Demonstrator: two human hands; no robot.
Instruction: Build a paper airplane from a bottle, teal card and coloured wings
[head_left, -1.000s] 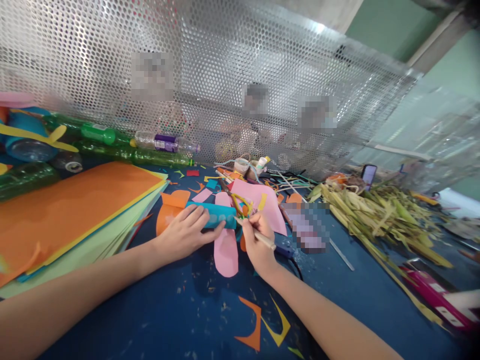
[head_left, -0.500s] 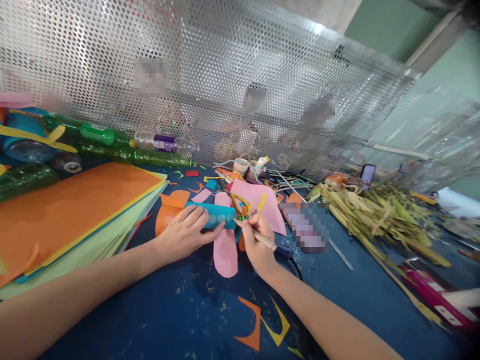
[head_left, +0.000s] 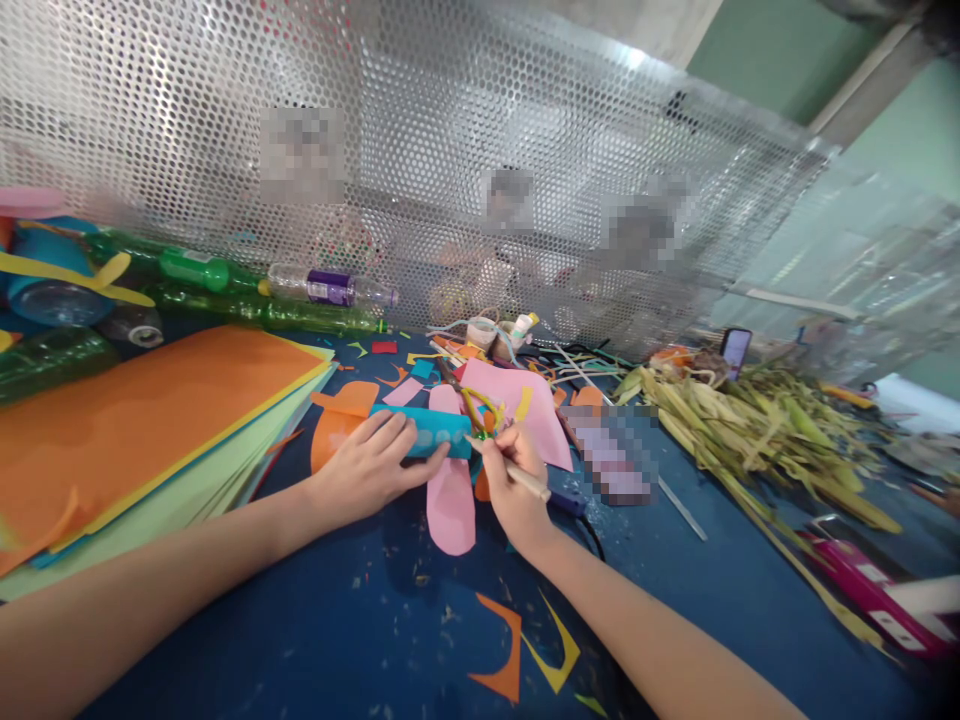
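Note:
A toy airplane with a blue paper-covered body [head_left: 429, 420] lies on its side ahead of me. It has pink rounded wings [head_left: 451, 515] and an orange tail [head_left: 328, 432]. My left hand [head_left: 375, 455] wraps over the body and steadies it. Pale window-like shapes show along the blue side. In a writing grip, my right hand [head_left: 517, 480] pinches a white marker [head_left: 529, 480], its tip at the front end of the blue body. Green and yellow bits show just beyond that tip, partly hidden by my fingers.
Stacked coloured sheets [head_left: 187, 400] lie on the left, with plastic bottles [head_left: 330, 288] behind. Pink paper [head_left: 525, 410], a phone [head_left: 611, 455] and dried husks [head_left: 750, 430] lie to the right. Orange offcuts [head_left: 510, 650] are in front. A perforated metal screen [head_left: 420, 130] stands behind, people beyond it.
The marker in my right hand has shifted very slightly at the front of the blue body. My left hand and the airplane stay in place.

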